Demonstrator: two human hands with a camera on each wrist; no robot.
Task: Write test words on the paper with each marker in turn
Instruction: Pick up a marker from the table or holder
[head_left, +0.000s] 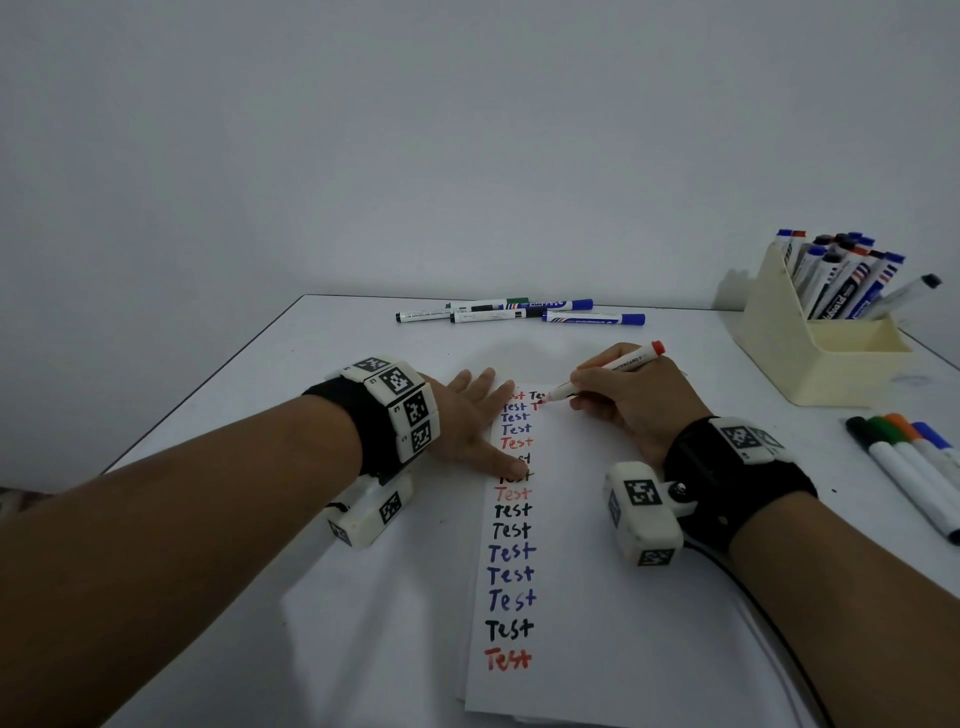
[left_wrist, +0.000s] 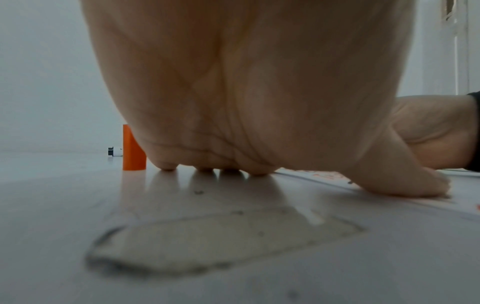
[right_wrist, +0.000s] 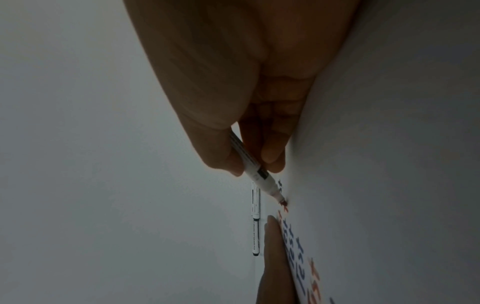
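Observation:
A white sheet of paper (head_left: 582, 597) lies lengthwise on the table, with a column of "Test" words in red, blue and black down its left side. My right hand (head_left: 631, 400) pinches an uncapped red marker (head_left: 605, 370), its tip on the paper beside the second line near the top. In the right wrist view the marker (right_wrist: 255, 174) slants down to a red stroke. My left hand (head_left: 470, 421) lies flat with spread fingers on the paper's left edge. In the left wrist view, an orange-red cap (left_wrist: 133, 149) stands upright past that hand's fingertips (left_wrist: 167, 165).
Several markers (head_left: 519, 312) lie at the table's far edge. A cream holder (head_left: 810, 343) full of markers stands at the back right. More markers (head_left: 914, 467) lie in a row at the right edge. A black cable (head_left: 769, 629) runs from my right wrist.

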